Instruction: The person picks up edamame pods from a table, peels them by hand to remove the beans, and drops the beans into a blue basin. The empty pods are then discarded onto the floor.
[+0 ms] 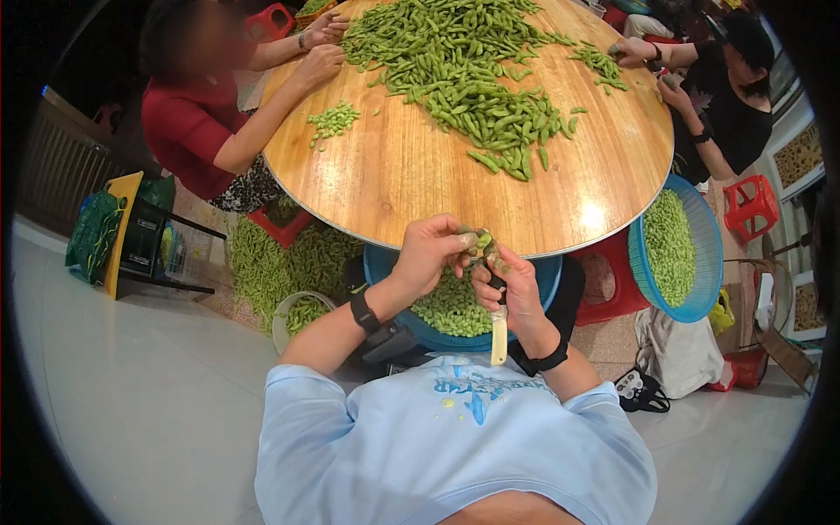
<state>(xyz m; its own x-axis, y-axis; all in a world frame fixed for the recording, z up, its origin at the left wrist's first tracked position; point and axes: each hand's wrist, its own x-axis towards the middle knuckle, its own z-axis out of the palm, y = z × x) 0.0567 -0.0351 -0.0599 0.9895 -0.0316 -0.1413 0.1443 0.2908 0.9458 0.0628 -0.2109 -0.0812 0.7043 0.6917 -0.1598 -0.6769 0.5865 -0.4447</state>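
Tightly pinched, a green soybean pod (484, 239) sits at the fingertips of the left hand (435, 249), above a blue basin (375, 264) of shelled beans (455, 308). The right hand (516, 284), close beside it, wraps a cream-handled tool (499, 337), its working end hidden. With both hands crowding one pod, a slip of the tool could nick a finger; a sudden squeeze could shoot beans past the basin. Beyond, heaped pods (472, 79) cover much of a round wooden table (350, 197). At right, a careless knock could spill a bean-filled blue basket (710, 241).
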